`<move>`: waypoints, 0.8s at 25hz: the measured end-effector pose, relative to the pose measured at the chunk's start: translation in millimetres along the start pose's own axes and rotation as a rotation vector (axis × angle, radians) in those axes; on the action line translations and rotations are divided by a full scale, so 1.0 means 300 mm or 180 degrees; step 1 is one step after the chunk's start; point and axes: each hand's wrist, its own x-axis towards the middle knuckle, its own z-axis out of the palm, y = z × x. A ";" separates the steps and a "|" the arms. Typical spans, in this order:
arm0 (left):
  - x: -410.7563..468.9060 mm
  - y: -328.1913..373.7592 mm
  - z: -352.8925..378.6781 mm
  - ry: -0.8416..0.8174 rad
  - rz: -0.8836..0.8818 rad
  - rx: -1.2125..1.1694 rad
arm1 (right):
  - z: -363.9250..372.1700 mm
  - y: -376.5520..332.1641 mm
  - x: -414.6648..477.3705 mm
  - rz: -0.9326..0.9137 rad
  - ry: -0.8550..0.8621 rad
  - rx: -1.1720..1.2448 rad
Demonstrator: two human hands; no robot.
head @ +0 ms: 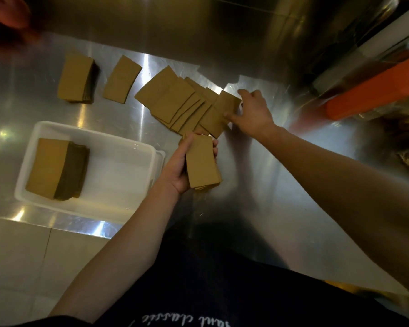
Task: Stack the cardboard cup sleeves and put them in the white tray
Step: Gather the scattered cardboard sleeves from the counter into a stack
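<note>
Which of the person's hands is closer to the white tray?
Left. The left hand holds a small stack of sleeves just beside the white tray; the right hand is farther off, on the fanned sleeves.

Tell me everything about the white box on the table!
The white tray looks like plastic, rectangular with rounded corners and a raised rim. It sits upright on the shiny metal counter, near its front edge. Inside, against its left side, lies one leaning stack of brown cardboard sleeves; the rest is bare. Neither hand touches it.
</note>
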 end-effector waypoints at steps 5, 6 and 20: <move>0.001 0.020 -0.018 0.0183 0.0029 -0.0162 | 0.005 -0.030 0.073 0.0160 -0.0127 -0.0353; 0.006 0.023 -0.024 0.0216 0.0014 -0.0155 | -0.005 -0.028 0.070 0.0188 -0.0139 -0.0040; -0.031 -0.007 0.071 0.0507 -0.0032 0.0925 | -0.222 0.043 -0.234 -0.0453 -0.1401 0.2312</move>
